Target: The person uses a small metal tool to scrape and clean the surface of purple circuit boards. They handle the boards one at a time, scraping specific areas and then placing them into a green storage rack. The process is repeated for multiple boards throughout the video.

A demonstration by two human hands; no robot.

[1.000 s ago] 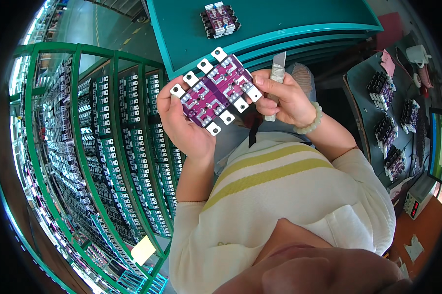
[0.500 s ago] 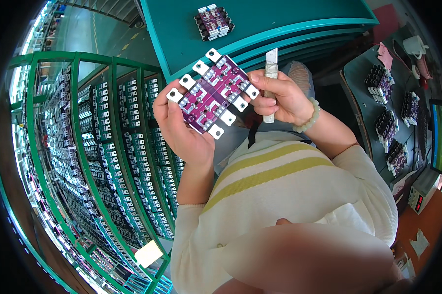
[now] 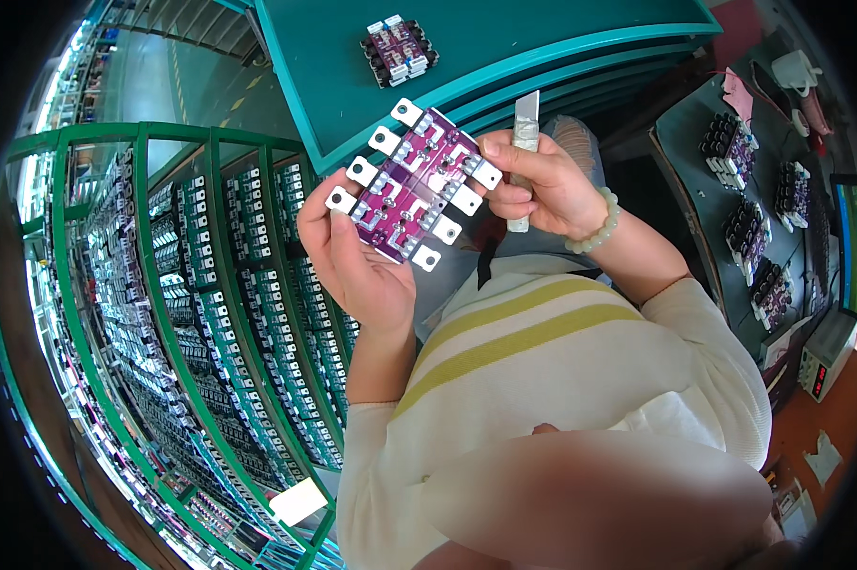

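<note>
A purple circuit board (image 3: 411, 182) with white metal terminal tabs along two sides is held up in front of me, its component face showing. My left hand (image 3: 357, 266) grips its left end by the edge, thumb on top. At the other end, the thumb and fingers of my right hand (image 3: 547, 185) pinch the board near a corner tab. The same right hand also holds a flat, pale tool wrapped in tape (image 3: 525, 142), its angled tip pointing away from me; it looks like a scraper or blade.
Beyond the board, a similar purple assembly (image 3: 399, 50) rests on a teal tray stack (image 3: 504, 57). Green racks (image 3: 215, 152) full of boards stand at left. On the dark bench (image 3: 680, 152) at right lie several assemblies (image 3: 729, 150), a white mug (image 3: 795, 72) and a monitor (image 3: 851, 247).
The board has turned slightly in my hands, its far end steeper. My view has shifted a little, and both hands keep their holds.
</note>
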